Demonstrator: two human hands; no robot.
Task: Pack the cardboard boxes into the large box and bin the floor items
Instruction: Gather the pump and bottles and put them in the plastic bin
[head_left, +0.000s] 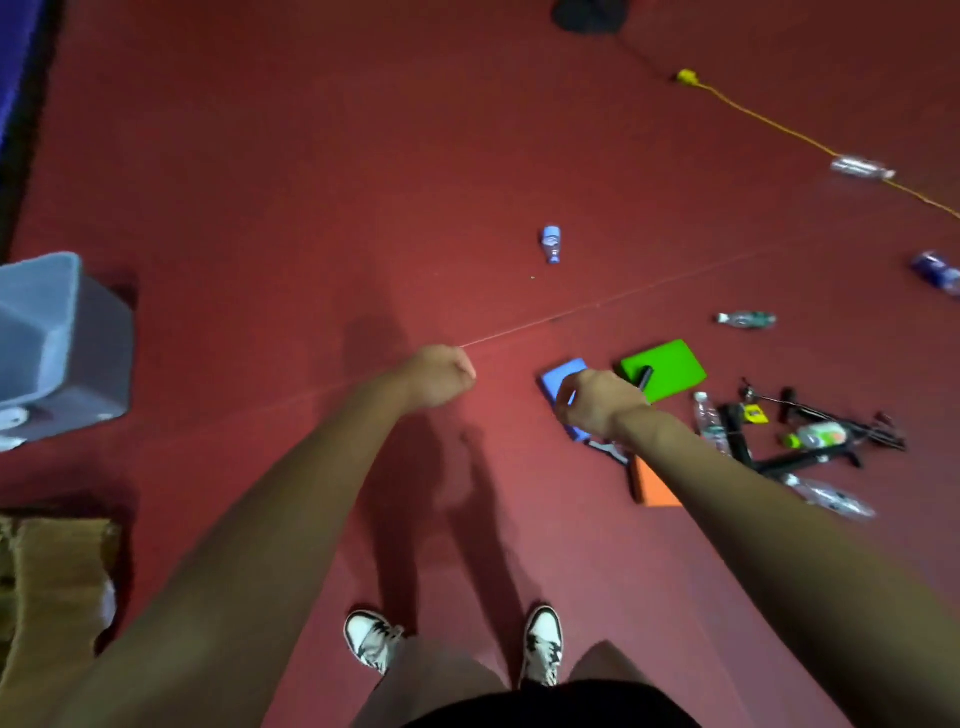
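Note:
I stand on a red floor with both arms stretched forward. My left hand (441, 376) is curled into a fist and holds nothing. My right hand (597, 408) hangs loosely curled and empty, above a blue pad (558, 375). Several plastic bottles lie scattered on the floor: a small blue one (551, 244), a green-labelled one (746, 319), a clear one (860, 169) and a dark blue one (937, 270) at the right edge. A grey bin (57, 338) stands at the left. A large cardboard box (52, 582) sits at the lower left.
A green pad (667, 366) and an orange pad (654, 486) lie beside the blue one. A black folded stand (810, 452) lies to the right among more bottles (815, 435). A yellow cable (779, 124) crosses the upper right. My shoes (540, 647) are at the bottom.

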